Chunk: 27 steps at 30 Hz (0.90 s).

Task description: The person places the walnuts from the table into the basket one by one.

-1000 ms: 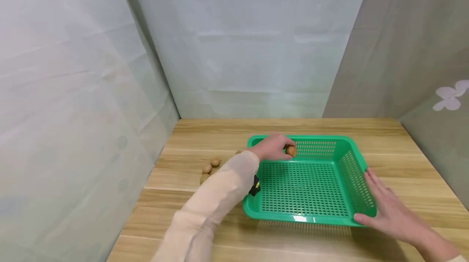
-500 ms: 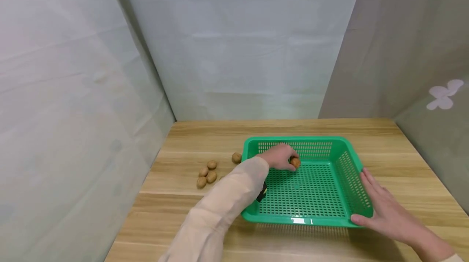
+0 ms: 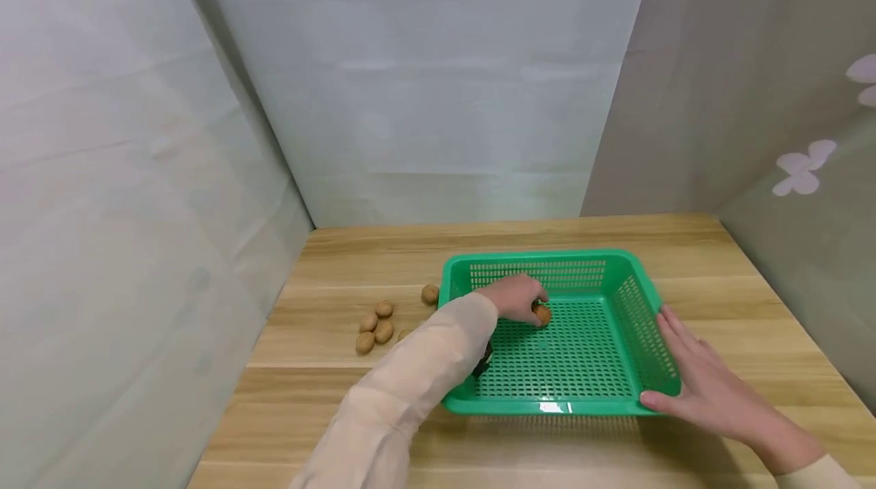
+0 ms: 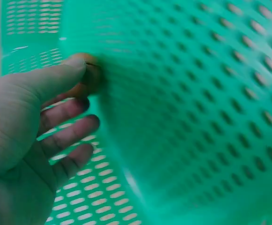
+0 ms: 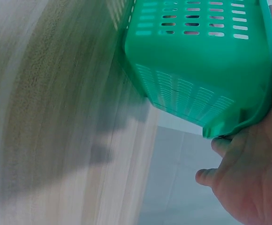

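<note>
In the head view my left hand [image 3: 509, 296] reaches down inside a green plastic basket [image 3: 534, 408]. It pinches a brown walnut [image 3: 542, 315] low over the slotted floor. The left wrist view shows thumb and forefinger on that walnut [image 4: 90, 77], while the other fingers are loosely bent beneath. My right hand [image 3: 708, 382] rests at the basket's right front corner, its thumb on the front rim and its fairly straight fingers along the right rim. Seen from the right wrist, two fingertips [image 5: 206, 177] stick out past the rim.
Several walnuts [image 3: 384, 331] lie loose on the wooden table [image 3: 301, 405] left of the basket. Another walnut [image 3: 430, 293] sits close by its left back corner. Pale cloth [image 3: 438, 93] hangs behind the table and at both sides. My left sleeve crosses the basket's left rim.
My left hand has gone down deeper into the basket with the walnut. The right hand keeps its place on the corner. The whole scene has shifted slightly left in view.
</note>
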### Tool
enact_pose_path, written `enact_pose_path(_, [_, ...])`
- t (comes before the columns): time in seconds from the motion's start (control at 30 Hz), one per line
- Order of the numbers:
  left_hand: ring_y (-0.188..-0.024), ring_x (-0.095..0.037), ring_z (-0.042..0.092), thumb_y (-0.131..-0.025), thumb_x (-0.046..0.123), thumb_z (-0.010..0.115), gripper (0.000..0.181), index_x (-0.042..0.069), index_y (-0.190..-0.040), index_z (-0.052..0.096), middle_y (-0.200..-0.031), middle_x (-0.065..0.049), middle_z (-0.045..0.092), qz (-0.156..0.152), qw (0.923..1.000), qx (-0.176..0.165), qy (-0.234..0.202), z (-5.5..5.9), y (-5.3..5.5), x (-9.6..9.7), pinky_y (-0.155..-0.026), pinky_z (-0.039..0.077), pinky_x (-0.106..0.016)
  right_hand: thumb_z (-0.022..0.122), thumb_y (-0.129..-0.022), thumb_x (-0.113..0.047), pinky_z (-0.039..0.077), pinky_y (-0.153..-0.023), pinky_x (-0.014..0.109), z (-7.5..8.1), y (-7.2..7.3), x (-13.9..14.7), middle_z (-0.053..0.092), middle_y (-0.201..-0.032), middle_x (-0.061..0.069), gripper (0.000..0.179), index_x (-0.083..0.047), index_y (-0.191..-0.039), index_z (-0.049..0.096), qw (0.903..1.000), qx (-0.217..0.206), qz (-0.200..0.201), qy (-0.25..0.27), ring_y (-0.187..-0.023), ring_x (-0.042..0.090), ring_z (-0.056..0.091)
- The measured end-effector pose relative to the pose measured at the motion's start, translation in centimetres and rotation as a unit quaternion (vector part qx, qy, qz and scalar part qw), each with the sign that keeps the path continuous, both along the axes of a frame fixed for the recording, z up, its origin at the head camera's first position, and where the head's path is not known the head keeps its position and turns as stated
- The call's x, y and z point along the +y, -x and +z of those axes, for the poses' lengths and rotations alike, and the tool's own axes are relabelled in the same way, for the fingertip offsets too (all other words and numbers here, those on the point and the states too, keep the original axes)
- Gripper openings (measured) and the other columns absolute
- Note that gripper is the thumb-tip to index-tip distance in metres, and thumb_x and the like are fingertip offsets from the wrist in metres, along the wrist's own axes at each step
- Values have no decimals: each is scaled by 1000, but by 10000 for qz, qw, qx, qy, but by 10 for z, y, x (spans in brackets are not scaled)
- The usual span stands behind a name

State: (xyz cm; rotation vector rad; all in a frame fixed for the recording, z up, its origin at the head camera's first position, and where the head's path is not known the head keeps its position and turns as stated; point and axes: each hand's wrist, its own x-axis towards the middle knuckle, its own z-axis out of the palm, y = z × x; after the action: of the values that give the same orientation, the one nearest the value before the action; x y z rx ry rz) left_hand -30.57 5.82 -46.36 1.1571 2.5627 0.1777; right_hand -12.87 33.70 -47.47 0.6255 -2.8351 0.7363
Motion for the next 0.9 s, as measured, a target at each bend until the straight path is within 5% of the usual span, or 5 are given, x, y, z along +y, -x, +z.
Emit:
enact_pose_path(0.2, [-113,-12,50,-86,37,62,55,16,-134,47,-126,-1,53,438,9958,-480,-647,52,-2,-27,-87,43,-25,76,-70,-43,-6,-104,53,1,4,-7,-5,-152,9,112,-2,-146,4,10000,-21,28,-89,-136,34,5])
enact_pose_path(0.33, [-113,-17,50,-87,35,62,55,12,-134,47,-126,-5,54,476,9924,-219,-1113,93,-8,-62,-89,42,-28,76,-70,-46,-7,-104,54,4,7,-8,-4,-152,8,113,-2,-146,5,9999,-17,28,-167,-136,33,5])
enact_pose_path(0.47, [-111,-20,51,-88,33,61,53,9,-133,47,-127,-7,52,708,9895,89,-1255,110,-16,-112,-89,43,-31,76,-69,-47,-10,-103,52,7,7,-4,-2,-152,9,114,-3,-146,5,9996,52,28,-289,-137,28,1])
enact_pose_path(0.63, [-108,-23,53,-89,31,60,48,8,-130,51,-125,-8,53,1367,9827,388,-1188,94,-25,-183,-87,44,-37,76,-67,-48,-15,-102,49,8,4,3,-1,-152,9,115,-1,-146,7,9986,214,30,-479,-137,22,-3])
enact_pose_path(0.9, [-98,-23,57,-85,32,66,44,7,-120,60,-113,-8,60,2370,9602,641,-1335,31,-51,-275,-81,47,-38,75,-68,-49,-17,-101,49,9,3,5,-2,-152,7,113,-2,-146,8,9971,366,17,-670,-137,21,-5])
